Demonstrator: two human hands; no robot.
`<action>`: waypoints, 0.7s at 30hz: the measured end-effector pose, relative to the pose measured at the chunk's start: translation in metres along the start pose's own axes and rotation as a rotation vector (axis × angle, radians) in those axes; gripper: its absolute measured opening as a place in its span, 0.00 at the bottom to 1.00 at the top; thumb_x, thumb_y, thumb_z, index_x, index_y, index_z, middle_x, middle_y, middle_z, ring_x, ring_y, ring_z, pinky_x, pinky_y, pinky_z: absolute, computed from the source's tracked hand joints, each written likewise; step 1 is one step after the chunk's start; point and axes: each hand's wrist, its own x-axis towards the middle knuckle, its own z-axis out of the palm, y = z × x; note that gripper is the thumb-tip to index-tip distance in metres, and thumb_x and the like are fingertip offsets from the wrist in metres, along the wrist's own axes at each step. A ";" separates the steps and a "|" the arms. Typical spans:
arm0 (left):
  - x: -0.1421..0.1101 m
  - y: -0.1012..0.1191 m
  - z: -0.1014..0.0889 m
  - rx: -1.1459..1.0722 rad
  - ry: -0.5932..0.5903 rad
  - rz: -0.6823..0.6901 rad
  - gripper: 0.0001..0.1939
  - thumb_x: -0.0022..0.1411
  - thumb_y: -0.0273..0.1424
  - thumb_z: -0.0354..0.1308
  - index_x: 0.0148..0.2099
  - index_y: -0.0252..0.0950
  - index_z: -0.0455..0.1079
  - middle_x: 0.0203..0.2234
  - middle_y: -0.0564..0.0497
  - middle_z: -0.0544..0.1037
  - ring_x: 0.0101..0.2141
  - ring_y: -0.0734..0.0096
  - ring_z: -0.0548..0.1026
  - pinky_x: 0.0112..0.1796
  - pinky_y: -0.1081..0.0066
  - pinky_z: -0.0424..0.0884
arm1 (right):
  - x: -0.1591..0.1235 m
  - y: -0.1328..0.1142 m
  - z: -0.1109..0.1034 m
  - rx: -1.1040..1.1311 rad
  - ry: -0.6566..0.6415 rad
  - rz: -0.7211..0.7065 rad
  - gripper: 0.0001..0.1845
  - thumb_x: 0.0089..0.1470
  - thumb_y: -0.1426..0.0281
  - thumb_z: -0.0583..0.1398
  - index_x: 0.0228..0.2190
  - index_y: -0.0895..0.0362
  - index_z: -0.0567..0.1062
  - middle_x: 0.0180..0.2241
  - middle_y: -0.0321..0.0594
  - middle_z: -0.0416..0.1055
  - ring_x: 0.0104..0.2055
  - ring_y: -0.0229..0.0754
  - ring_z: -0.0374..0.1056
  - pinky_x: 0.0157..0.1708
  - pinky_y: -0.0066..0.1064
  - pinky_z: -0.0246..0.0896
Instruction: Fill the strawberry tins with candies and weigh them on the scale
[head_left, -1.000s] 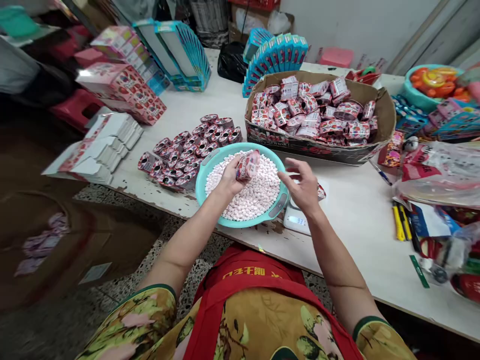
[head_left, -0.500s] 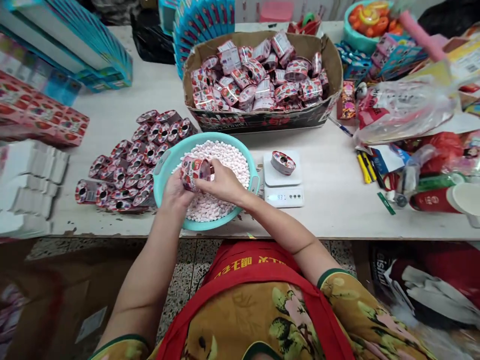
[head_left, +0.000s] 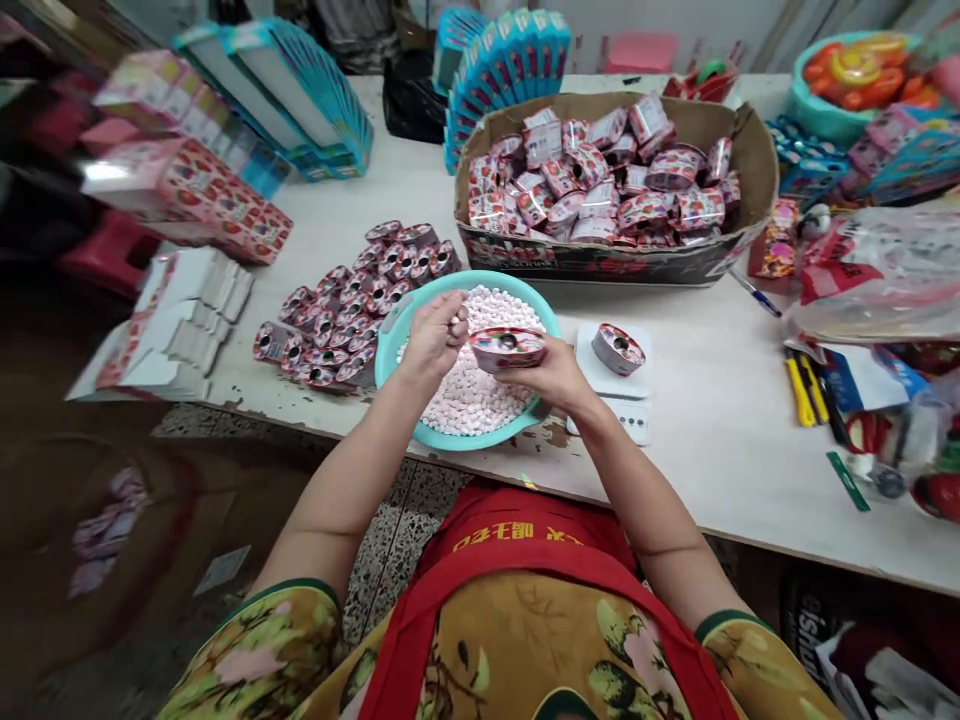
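Observation:
My right hand point(head_left: 556, 376) grips a small red-and-pink printed candy box point(head_left: 507, 346), its round hole facing up. My left hand point(head_left: 433, 338) is closed on several small white candies point(head_left: 455, 324) that show at its fingertips, just left of the box. Both hands are above a turquoise basin point(head_left: 454, 442) of the same pale candies point(head_left: 480, 402). Right of the basin, a similar box point(head_left: 618, 349) rests on a white digital scale point(head_left: 589, 366). Its display is hidden by my right wrist.
Similar small boxes point(head_left: 352, 300) stand grouped left of the basin. Behind it, a cardboard box point(head_left: 600, 262) holds many shiny packages. Folded white cartons point(head_left: 184, 320) lie far left. A pen point(head_left: 756, 295) and yellow-handled tool point(head_left: 799, 390) lie to the right, near plastic bags point(head_left: 870, 280).
The view has swung left, so the table appears farther right. My left hand has come off the box and now holds candies; the box in my right hand has turned hole-up.

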 end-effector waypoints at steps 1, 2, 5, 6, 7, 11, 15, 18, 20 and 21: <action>0.003 -0.004 -0.005 0.112 0.004 0.032 0.07 0.61 0.30 0.65 0.33 0.35 0.71 0.19 0.59 0.64 0.16 0.85 0.55 0.17 0.82 0.48 | -0.007 -0.002 -0.006 -0.006 0.056 -0.011 0.31 0.33 0.64 0.77 0.42 0.57 0.80 0.43 0.41 0.82 0.45 0.48 0.77 0.53 0.45 0.72; 0.005 -0.006 -0.011 0.268 -0.017 0.070 0.07 0.60 0.31 0.65 0.32 0.35 0.71 0.20 0.58 0.65 0.17 0.83 0.58 0.18 0.81 0.52 | -0.015 -0.006 -0.013 -0.022 0.113 -0.029 0.32 0.32 0.64 0.78 0.42 0.57 0.80 0.44 0.42 0.82 0.46 0.49 0.77 0.54 0.45 0.72; 0.010 -0.008 -0.021 0.843 -0.197 0.253 0.05 0.55 0.33 0.68 0.33 0.38 0.76 0.29 0.51 0.76 0.32 0.68 0.74 0.36 0.71 0.71 | -0.047 -0.018 -0.041 -0.059 0.266 -0.080 0.30 0.34 0.62 0.78 0.42 0.55 0.81 0.45 0.44 0.82 0.47 0.52 0.78 0.54 0.49 0.74; 0.012 -0.008 -0.018 0.998 -0.251 0.330 0.07 0.55 0.34 0.68 0.36 0.39 0.78 0.36 0.49 0.79 0.41 0.61 0.76 0.45 0.65 0.73 | -0.058 -0.021 -0.052 -0.059 0.337 -0.091 0.30 0.35 0.62 0.78 0.42 0.55 0.81 0.45 0.45 0.82 0.47 0.53 0.79 0.54 0.50 0.74; 0.014 -0.008 -0.010 1.107 -0.290 0.402 0.09 0.56 0.35 0.68 0.40 0.40 0.79 0.41 0.47 0.80 0.47 0.56 0.76 0.52 0.59 0.71 | -0.069 -0.024 -0.065 -0.061 0.432 -0.103 0.30 0.35 0.62 0.78 0.43 0.55 0.81 0.45 0.45 0.82 0.47 0.53 0.79 0.54 0.51 0.75; 0.023 -0.024 0.063 1.253 -0.526 0.598 0.23 0.64 0.34 0.60 0.61 0.40 0.72 0.58 0.41 0.75 0.57 0.51 0.71 0.59 0.53 0.65 | -0.096 -0.023 -0.120 -0.148 0.906 -0.151 0.31 0.33 0.61 0.78 0.42 0.58 0.81 0.43 0.46 0.83 0.45 0.54 0.80 0.55 0.53 0.75; 0.029 -0.052 0.149 1.431 -1.043 0.641 0.31 0.60 0.30 0.63 0.65 0.44 0.68 0.62 0.44 0.73 0.60 0.52 0.69 0.57 0.56 0.66 | -0.094 0.001 -0.162 -0.163 1.133 -0.118 0.37 0.29 0.60 0.78 0.42 0.60 0.78 0.42 0.45 0.82 0.43 0.50 0.79 0.55 0.51 0.74; 0.034 -0.058 0.170 1.417 -1.050 0.551 0.19 0.62 0.38 0.62 0.54 0.37 0.74 0.51 0.42 0.79 0.48 0.54 0.77 0.48 0.61 0.70 | -0.084 0.023 -0.166 -0.135 1.150 -0.035 0.37 0.24 0.61 0.78 0.40 0.59 0.75 0.38 0.41 0.81 0.38 0.45 0.77 0.48 0.44 0.76; 0.037 -0.049 0.159 1.214 -0.819 0.483 0.19 0.59 0.42 0.64 0.48 0.35 0.73 0.44 0.43 0.80 0.43 0.56 0.77 0.44 0.62 0.71 | -0.075 0.036 -0.159 -0.184 1.063 0.042 0.35 0.25 0.59 0.77 0.36 0.58 0.74 0.34 0.38 0.79 0.35 0.42 0.74 0.43 0.40 0.75; 0.037 -0.042 0.148 1.053 -0.690 0.432 0.20 0.56 0.41 0.66 0.46 0.35 0.72 0.41 0.45 0.80 0.41 0.58 0.77 0.42 0.63 0.71 | -0.070 0.041 -0.155 -0.236 1.002 0.078 0.33 0.27 0.57 0.77 0.35 0.58 0.74 0.32 0.37 0.78 0.34 0.42 0.72 0.41 0.38 0.74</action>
